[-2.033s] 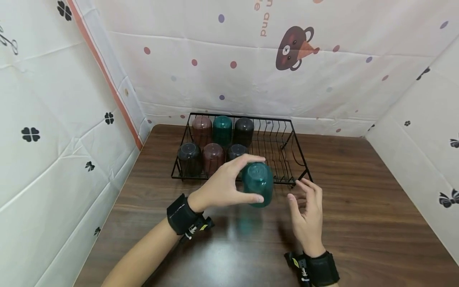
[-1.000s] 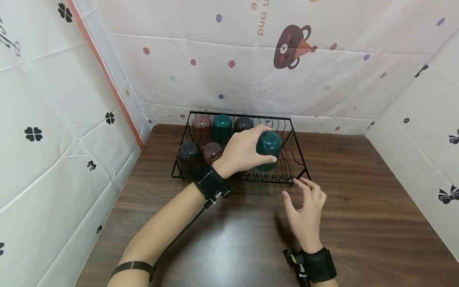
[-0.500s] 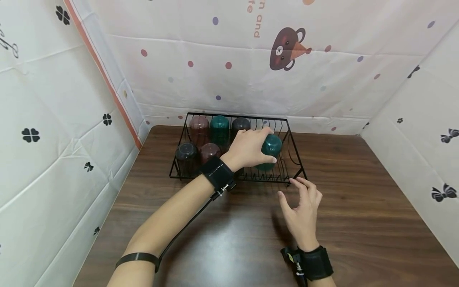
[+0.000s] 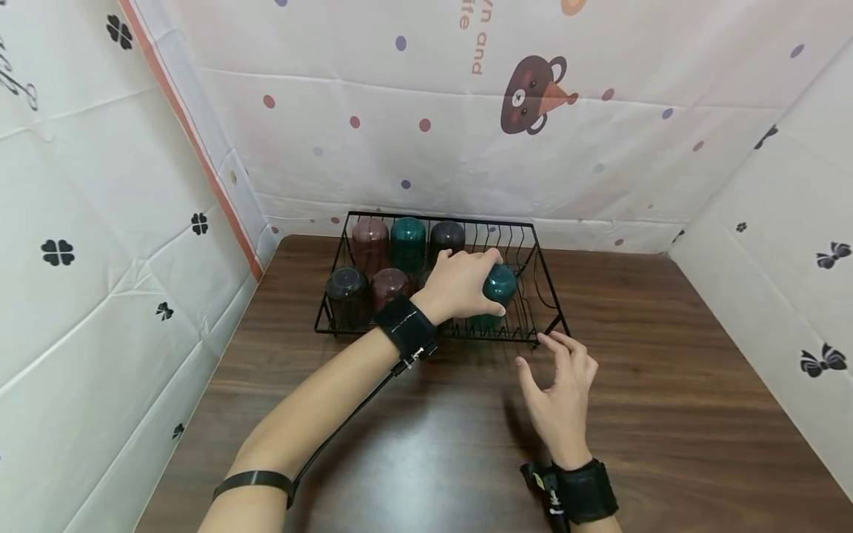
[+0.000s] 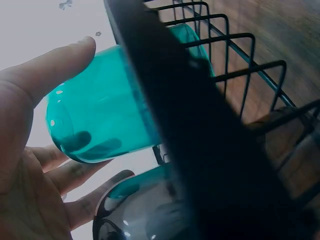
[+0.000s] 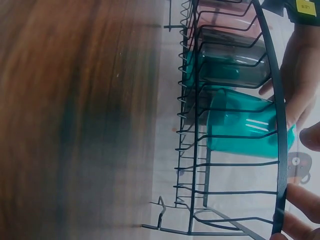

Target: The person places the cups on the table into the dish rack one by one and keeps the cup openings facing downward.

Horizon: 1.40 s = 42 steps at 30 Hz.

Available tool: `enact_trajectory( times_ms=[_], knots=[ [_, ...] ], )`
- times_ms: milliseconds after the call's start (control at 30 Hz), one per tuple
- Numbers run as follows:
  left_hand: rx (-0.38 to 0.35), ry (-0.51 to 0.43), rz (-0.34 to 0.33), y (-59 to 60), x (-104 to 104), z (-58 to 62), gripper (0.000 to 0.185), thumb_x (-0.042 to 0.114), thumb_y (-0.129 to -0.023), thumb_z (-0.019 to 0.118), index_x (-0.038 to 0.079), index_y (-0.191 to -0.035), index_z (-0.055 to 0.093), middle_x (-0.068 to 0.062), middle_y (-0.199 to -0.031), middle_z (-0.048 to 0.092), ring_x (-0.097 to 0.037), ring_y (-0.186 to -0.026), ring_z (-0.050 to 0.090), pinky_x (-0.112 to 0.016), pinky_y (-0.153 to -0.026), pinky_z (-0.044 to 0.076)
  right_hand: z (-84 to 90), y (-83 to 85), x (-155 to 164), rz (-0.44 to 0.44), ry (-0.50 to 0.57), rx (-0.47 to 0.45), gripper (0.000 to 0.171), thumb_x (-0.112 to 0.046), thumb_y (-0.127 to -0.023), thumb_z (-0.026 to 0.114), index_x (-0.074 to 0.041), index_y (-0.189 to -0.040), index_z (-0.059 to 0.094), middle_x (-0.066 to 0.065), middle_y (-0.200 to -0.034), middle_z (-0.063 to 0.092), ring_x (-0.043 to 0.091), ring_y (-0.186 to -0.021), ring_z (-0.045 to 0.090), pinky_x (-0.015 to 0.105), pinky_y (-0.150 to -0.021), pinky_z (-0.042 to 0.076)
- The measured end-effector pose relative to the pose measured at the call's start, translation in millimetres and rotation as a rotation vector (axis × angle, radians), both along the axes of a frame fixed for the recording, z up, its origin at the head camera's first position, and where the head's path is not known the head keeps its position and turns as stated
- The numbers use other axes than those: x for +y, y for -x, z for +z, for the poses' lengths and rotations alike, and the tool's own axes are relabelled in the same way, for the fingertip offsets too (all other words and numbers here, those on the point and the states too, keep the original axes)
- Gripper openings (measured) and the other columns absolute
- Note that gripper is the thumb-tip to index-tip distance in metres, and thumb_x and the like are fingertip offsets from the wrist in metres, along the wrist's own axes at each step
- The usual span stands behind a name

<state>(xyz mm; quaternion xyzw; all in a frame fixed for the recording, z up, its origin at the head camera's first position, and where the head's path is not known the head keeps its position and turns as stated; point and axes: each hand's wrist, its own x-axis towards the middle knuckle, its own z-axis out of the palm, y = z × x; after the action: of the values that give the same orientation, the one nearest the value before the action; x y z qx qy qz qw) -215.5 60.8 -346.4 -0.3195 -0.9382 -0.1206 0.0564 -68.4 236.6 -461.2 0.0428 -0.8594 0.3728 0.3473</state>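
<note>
The green cup (image 4: 498, 290), upside down and gripped round its base by the left hand (image 4: 460, 285) inside the wire rack (image 4: 550, 305) beside a dark cup (image 5: 145, 212), wants lowering straight onto its rim, while the right hand (image 4: 563, 392) hangs loose-fingered near the rack's front corner

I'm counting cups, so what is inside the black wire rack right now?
The black wire rack holds upside-down cups: two maroon, two dark grey, one teal, plus another teal cup gripped by the left hand. That hand hides any cup behind it.

Head view above; wrist close-ups
</note>
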Motion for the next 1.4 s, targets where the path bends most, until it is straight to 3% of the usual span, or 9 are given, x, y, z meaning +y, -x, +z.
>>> enact_trajectory(
  times_ms=[400, 833, 1133, 1400],
  knots=[
    [-0.011, 0.044, 0.042, -2.0, -8, -5.8, 0.081, 0.061, -0.077, 0.082, 0.022, -0.14, 0.049, 0.001, -0.132, 0.068, -0.025, -0.119, 0.063, -0.064, -0.117, 0.03, 0.2, 1.8, -5, 0.014, 0.004, 0.0, 0.05, -0.012, -0.087, 0.079, -0.003, -0.133, 0.062, 0.022, -0.139, 0.049, 0.043, -0.118, 0.034, 0.055, -0.093, 0.027],
    [-0.024, 0.092, 0.053, -2.3, -9, -10.3, 0.085, 0.063, -0.078, 0.08, 0.022, -0.144, 0.046, 0.0, -0.137, 0.064, -0.028, -0.124, 0.06, -0.064, -0.117, 0.031, -0.7, 0.7, -6, 0.015, 0.015, -0.004, 0.049, -0.013, -0.088, 0.079, -0.005, -0.133, 0.062, 0.021, -0.138, 0.048, 0.041, -0.117, 0.034, 0.054, -0.092, 0.027],
    [-0.023, 0.04, 0.037, -4.1, -11, -14.7, 0.091, 0.062, -0.079, 0.079, 0.025, -0.152, 0.038, -0.001, -0.142, 0.059, -0.026, -0.126, 0.057, -0.057, -0.11, 0.04, -0.5, -0.9, -6, 0.014, 0.015, -0.01, 0.05, -0.012, -0.088, 0.079, -0.005, -0.134, 0.062, 0.022, -0.139, 0.048, 0.042, -0.117, 0.034, 0.055, -0.092, 0.027],
    [0.027, -0.019, -0.001, -10.4, -14, -5.6, 0.085, 0.065, -0.084, 0.072, 0.026, -0.152, 0.039, -0.001, -0.146, 0.054, -0.026, -0.131, 0.053, -0.055, -0.111, 0.04, -0.4, -0.5, -2, 0.016, 0.002, 0.009, 0.05, -0.01, -0.087, 0.078, -0.003, -0.134, 0.061, 0.024, -0.138, 0.048, 0.044, -0.116, 0.034, 0.056, -0.092, 0.025]
  ],
)
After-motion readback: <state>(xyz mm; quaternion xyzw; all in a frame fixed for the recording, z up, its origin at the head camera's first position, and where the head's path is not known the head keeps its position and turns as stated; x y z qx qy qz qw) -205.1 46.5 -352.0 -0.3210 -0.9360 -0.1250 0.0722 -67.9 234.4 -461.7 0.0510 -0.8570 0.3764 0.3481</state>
